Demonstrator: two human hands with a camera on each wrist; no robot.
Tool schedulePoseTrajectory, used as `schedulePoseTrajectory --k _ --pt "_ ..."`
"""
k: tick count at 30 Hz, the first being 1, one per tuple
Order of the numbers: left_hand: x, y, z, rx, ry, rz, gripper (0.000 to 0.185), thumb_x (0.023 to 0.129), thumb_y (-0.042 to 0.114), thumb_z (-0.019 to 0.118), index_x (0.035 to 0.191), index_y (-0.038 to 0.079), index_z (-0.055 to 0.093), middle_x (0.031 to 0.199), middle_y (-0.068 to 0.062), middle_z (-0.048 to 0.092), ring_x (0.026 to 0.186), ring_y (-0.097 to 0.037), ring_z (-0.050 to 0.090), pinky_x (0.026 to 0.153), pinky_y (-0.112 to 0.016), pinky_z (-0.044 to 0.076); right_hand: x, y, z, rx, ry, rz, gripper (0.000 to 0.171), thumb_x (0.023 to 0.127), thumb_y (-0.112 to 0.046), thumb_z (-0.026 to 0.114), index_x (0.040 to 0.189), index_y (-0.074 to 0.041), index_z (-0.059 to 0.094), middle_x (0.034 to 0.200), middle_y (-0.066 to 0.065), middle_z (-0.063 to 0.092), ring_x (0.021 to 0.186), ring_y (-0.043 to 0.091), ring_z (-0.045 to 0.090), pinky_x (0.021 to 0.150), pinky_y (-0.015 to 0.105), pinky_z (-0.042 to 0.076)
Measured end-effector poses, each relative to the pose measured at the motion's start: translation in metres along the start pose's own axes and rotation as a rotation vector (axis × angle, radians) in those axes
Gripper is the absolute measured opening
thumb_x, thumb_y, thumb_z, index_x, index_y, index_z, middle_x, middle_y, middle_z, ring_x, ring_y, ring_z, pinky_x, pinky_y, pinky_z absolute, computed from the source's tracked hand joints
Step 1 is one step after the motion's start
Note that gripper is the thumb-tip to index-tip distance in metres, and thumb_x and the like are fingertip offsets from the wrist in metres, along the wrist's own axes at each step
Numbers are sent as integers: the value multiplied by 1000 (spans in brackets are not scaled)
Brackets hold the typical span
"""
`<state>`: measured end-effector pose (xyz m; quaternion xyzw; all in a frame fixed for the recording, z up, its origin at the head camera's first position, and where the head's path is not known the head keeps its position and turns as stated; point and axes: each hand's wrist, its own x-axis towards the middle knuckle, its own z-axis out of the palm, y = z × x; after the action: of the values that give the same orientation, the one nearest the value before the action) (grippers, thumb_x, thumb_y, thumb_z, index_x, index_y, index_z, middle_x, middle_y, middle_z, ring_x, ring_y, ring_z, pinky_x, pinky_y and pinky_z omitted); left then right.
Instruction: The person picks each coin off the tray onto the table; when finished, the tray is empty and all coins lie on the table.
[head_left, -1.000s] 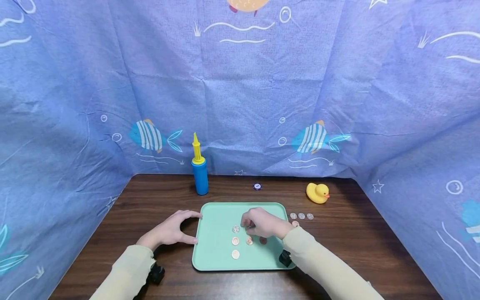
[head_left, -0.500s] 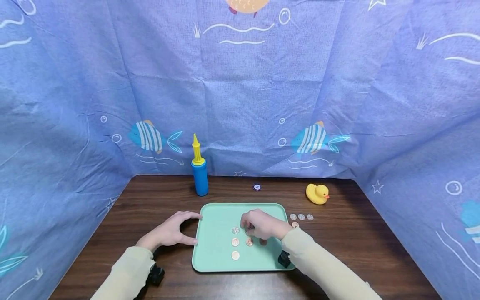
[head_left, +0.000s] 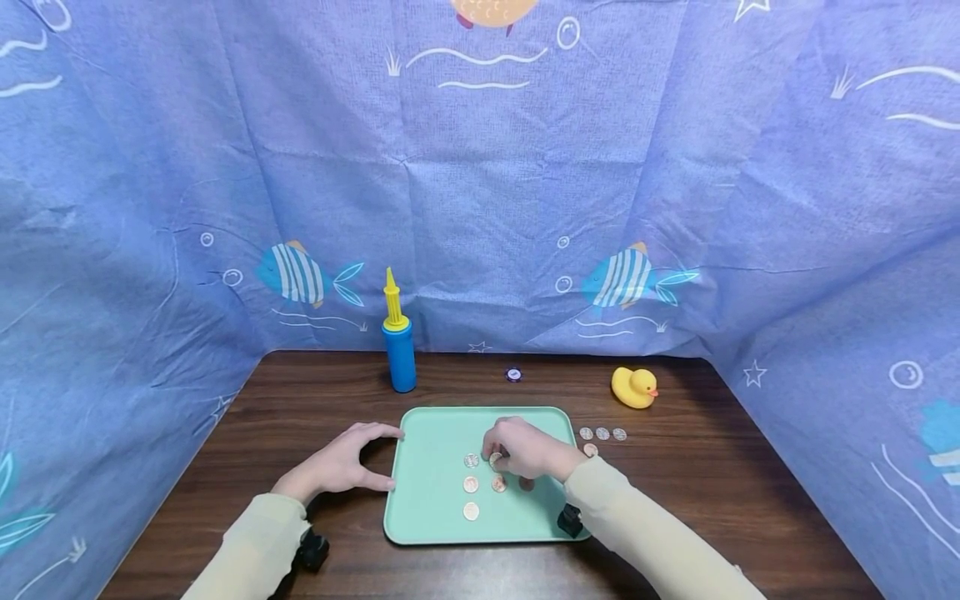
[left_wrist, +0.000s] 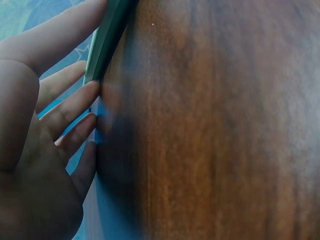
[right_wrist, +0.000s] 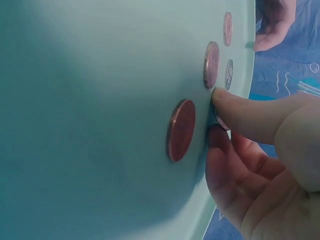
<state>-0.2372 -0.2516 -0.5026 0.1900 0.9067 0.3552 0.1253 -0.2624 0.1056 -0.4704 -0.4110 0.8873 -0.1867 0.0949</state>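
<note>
A mint green tray (head_left: 435,433) lies on the dark wooden table (head_left: 315,400). Several copper and silver coins (head_left: 470,484) lie flat on it. My right hand (head_left: 495,457) reaches over the tray and pinches one coin (right_wrist: 221,122) between thumb and fingertip, close to the tray floor (right_wrist: 100,100). Another copper coin (right_wrist: 181,130) lies just beside those fingertips. My left hand (head_left: 392,457) rests on the table with straight fingers against the tray's left rim (left_wrist: 107,35). In the left wrist view the left hand (left_wrist: 55,115) shows its fingers spread along that rim.
A few more coins (head_left: 603,433) lie on the table right of the tray. A blue and yellow pump (head_left: 399,350), a small dark round object (head_left: 513,374) and a yellow rubber duck (head_left: 634,387) stand along the back. Blue fish-print cloth walls in the table.
The right hand's fingertips have shifted very slightly over the tray, and the pinched coin now shows at them. The left hand and the tray have stayed put.
</note>
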Motion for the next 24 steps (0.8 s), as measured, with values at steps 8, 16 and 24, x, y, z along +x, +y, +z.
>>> schedulePoseTrajectory --k 8,16,24 --pt "-1 -2 1 12 -2 4 76 81 50 90 145 24 60 153 -6 54 143 -36 43 112 -64 39 -3 5 3 32 34 5 14 90 1 80 99 -9 80 88 0 73 77 7 58 74 25 53" --pt "-2 1 1 6 -7 11 76 81 48 91 146 23 60 152 -7 54 143 -36 43 112 -63 38 -9 12 2 92 52 19 17 88 4 79 99 -9 80 92 -1 77 83 9 67 78 26 56" --pt "-1 0 0 9 0 15 77 81 50 90 146 23 60 152 -5 54 143 -34 43 112 -62 39 -20 21 -7 136 91 24 11 89 2 79 93 -8 78 87 1 76 83 12 69 78 28 57"
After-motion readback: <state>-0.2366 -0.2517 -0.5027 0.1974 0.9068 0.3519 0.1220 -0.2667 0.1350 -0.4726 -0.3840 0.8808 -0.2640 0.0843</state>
